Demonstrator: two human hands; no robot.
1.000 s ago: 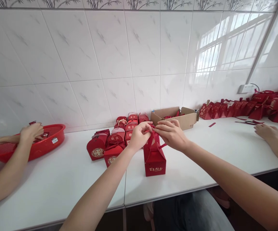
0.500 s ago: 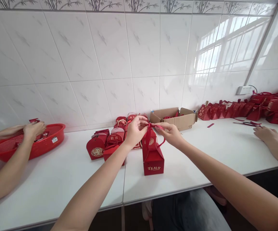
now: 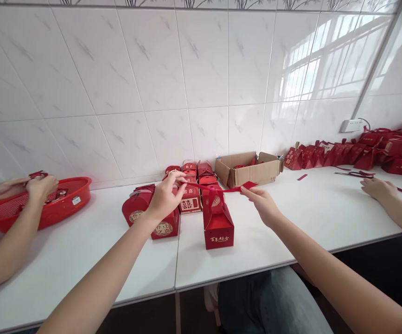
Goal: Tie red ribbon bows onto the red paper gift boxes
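Observation:
A red gift box [image 3: 219, 229] with gold lettering stands upright on the white table, close to its front edge. Around its peaked top runs a red ribbon [image 3: 233, 189], crossed at a knot and stretched out sideways. My left hand [image 3: 168, 195] pinches one ribbon end to the left of the box. To the right, my right hand [image 3: 261, 202] grips the other end, whose tip sticks out flat past the fingers. Just behind and left are several finished-looking red gift boxes [image 3: 166, 227], partly covered by my left hand.
At the left, another person's hands [image 3: 41, 188] work over a red plastic basket [image 3: 82, 190]. An open cardboard box [image 3: 256, 174] stands by the tiled wall. Far right, a co-worker's hand [image 3: 379, 190] rests near scissors [image 3: 355, 175] and rows of red boxes [image 3: 364, 157].
My hands have moved apart, left hand leftward and right hand rightward, drawing the ribbon taut across the box top. The view has shifted slightly.

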